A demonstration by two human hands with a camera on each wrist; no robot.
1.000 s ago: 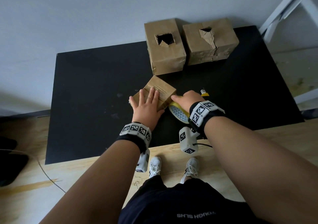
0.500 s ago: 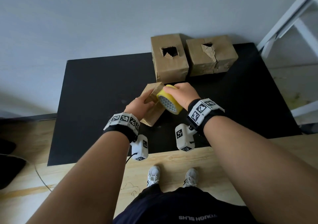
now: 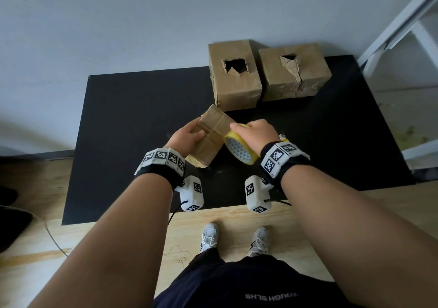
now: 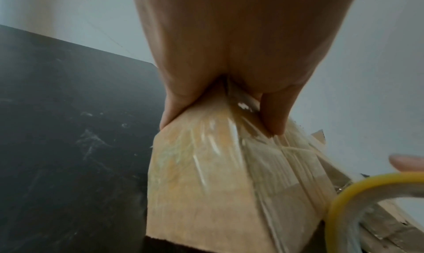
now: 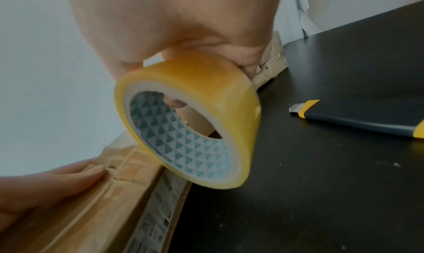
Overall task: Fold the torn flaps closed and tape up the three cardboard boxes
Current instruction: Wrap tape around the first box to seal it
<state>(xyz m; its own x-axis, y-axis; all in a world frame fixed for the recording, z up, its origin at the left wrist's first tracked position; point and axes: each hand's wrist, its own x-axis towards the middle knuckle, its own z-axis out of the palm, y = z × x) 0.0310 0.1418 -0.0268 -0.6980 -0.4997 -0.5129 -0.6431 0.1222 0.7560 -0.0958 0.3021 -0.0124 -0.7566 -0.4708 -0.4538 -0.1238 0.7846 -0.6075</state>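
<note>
Fingers first: my left hand (image 3: 187,137) is wrapped round the small brown cardboard box (image 3: 211,134), thumb on its upper face and the rest curled underneath, holding it tilted with one end lifted off the black rectangular mat (image 3: 132,123). My right hand (image 3: 256,137) is curled tight over the yellow roll of packing tape (image 3: 239,150), fingers hooked through the core, the roll pressed against the box's right edge. I judge that I'm running a strip round this box, which already shows glossy bands of clear tape in the left wrist view. From here, the risk is the tape: if I pull the roll away at an angle the strip could wrinkle or stick to itself, and if my left grip slackens the tilted box could twist and lay the tape crooked. The box sits between my hands, touching both; the roll is at its 3 o'clock. Just beyond my right hand, at about 2 o'clock, lies a grey and yellow utility knife (image 5: 358,119), near enough to knock if I swing the roll wide. Further out, at 12 to 1 o'clock against the wall, stand two larger brown cardboard boxes side by side, the left torn box (image 3: 234,75) with an open hole, the right torn box (image 3: 294,70) with a ragged flap, both not yet sealed.
</note>
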